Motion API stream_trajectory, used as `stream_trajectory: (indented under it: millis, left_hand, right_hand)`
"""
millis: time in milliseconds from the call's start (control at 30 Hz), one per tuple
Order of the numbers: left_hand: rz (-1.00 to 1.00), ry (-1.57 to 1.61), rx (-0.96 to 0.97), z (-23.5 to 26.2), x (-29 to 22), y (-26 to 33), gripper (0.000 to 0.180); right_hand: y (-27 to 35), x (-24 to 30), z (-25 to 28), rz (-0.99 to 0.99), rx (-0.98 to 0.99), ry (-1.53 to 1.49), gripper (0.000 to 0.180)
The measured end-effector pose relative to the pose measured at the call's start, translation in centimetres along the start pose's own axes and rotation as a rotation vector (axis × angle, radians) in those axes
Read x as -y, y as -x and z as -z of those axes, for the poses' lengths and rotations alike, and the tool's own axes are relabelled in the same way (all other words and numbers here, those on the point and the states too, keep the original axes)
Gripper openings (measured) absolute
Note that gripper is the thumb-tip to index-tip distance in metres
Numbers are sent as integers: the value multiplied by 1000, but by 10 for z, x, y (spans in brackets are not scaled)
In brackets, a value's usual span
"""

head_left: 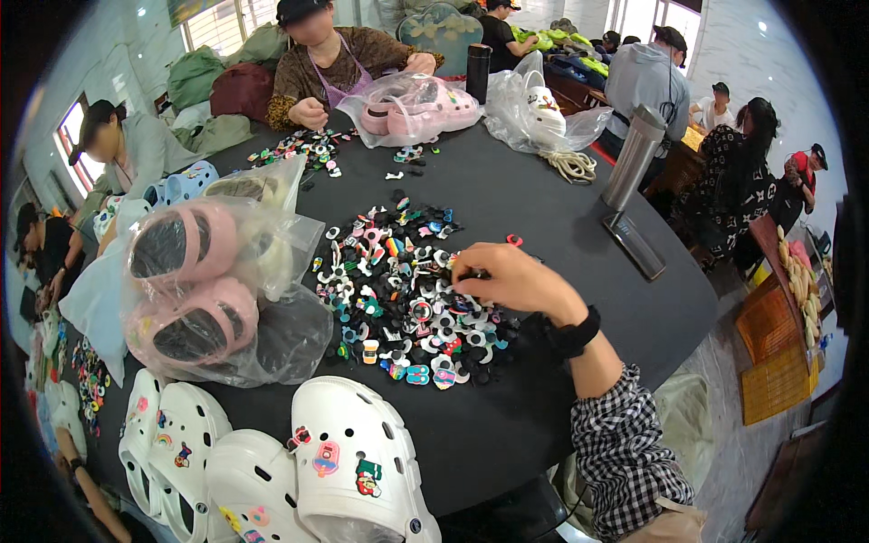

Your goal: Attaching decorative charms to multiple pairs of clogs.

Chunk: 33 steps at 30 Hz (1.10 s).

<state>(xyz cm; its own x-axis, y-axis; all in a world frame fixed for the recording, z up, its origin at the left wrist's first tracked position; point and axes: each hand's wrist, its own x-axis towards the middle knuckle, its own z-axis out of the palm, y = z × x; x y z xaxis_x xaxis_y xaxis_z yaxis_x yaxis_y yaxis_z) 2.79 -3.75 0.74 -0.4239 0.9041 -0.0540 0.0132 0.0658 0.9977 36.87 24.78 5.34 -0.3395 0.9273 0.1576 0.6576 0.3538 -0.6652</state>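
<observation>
On black table (543,199), multicoloured charms (421,312), heaped

Black smooth table (661,308): small multicoloured charms (421,310) piled mid-top; white perforated clogs (362,416) near-left; bagged pink clogs (224,233) left of pile; silver cylindrical flask (634,161) right-rear, black rectangular slab (635,246) before it.

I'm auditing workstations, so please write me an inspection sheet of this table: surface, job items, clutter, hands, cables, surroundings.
Surface: dark tabletop.
Job's things: heaped shoe charms; white clogs bearing charms.
Clutter: pink clogs in clear plastic, silver tumbler, dark phone-like slab.
Hands: right hand at the charms, grip unclear; left hand not in view.
Cables: nothing seen for certain; pale coiled cord on the tabletop.
Surroundings: co-worker across the table, maroon sack behind.
</observation>
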Motion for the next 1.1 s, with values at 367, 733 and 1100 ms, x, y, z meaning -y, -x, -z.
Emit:
stream_trajectory:
  millis: [367, 733, 1100]
  left_hand:
    - [1, 25, -4, -4, -5, -1, 64]
    - [43, -19, -50, -5, -7, 2, 66]
    - [-186, -47, 95, 18, 26, 1, 60]
  right_hand:
    - [3, 40, -82, 476, -202, 465, 25]
    - [10, 24, 3, 277, -325, 229, 13]
    - [15, -35, -3, -97, -66, 349, 25]
